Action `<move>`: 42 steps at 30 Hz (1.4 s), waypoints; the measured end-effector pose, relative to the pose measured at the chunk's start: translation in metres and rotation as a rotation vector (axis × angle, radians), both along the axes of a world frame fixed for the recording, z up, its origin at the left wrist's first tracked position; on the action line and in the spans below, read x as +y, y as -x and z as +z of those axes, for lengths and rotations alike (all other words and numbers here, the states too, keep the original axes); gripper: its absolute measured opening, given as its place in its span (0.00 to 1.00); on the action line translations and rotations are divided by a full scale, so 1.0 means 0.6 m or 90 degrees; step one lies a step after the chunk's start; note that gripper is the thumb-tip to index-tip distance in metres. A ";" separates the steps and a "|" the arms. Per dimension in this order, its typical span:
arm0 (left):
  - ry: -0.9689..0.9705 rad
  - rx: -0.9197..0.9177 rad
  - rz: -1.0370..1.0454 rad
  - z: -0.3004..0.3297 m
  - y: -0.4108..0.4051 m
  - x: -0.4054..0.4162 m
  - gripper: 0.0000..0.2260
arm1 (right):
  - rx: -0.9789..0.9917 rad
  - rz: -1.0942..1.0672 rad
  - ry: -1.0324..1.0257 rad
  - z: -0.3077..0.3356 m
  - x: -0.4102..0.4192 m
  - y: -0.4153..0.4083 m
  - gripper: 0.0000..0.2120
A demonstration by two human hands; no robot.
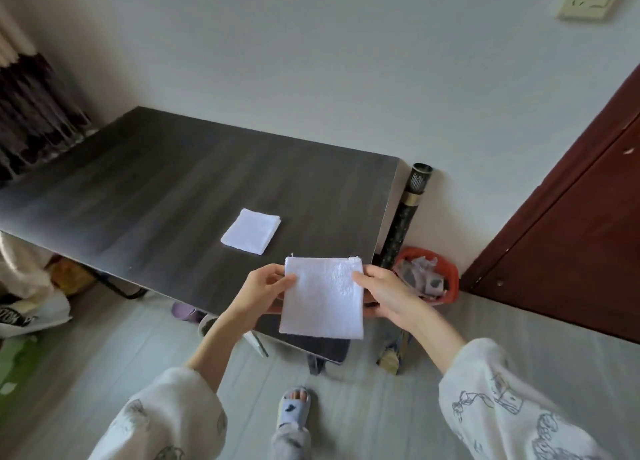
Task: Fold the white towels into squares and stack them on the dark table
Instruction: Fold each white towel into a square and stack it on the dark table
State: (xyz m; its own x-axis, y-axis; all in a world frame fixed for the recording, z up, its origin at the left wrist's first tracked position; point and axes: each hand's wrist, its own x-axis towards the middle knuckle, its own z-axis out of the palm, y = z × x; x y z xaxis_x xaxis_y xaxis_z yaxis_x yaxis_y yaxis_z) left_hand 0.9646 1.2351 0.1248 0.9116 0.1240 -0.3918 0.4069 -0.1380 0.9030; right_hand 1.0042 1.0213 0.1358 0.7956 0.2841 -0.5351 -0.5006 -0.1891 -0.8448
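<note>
Towels are the whole job here, and two white ones show. Starting at the left, the dark table carries one folded towel, lying flat as a neat square near the table's right half, well apart from the hands; its right edge shows layered folds, though whether it is one towel or a small stack I cannot tell at this size. That piece looks finished and marks where the pile should grow.

Next comes the left hand, its grip clamped on the left edge of the second towel, thumb on the front face and fingers curled behind. This towel is held up in the air, over the near right corner of the table and touching nothing but the hands. It is already down to a roughly square shape, a little taller than wide, with loose threads at its top corners.

On the right, the right hand pinches the towel's right edge in the same way, thumb forward.

By my reading the folding of this second towel is done or very nearly so; what remains is to carry it forward and lay it squarely on the first. No further unfolded towels are in view.
</note>
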 end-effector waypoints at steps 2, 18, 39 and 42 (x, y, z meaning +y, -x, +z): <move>-0.008 0.013 -0.026 -0.024 -0.074 0.030 0.07 | 0.020 -0.062 0.019 -0.026 0.038 -0.051 0.09; -0.036 0.185 -0.157 -0.214 -0.374 0.114 0.10 | 0.182 -0.276 0.134 -0.179 0.158 -0.289 0.17; -0.230 0.032 -0.264 -0.149 -0.321 0.025 0.14 | 0.191 -0.528 0.038 -0.141 0.033 -0.149 0.14; -0.213 0.025 -0.370 -0.128 -0.269 -0.050 0.13 | 0.176 -0.607 -0.022 -0.114 -0.024 -0.053 0.09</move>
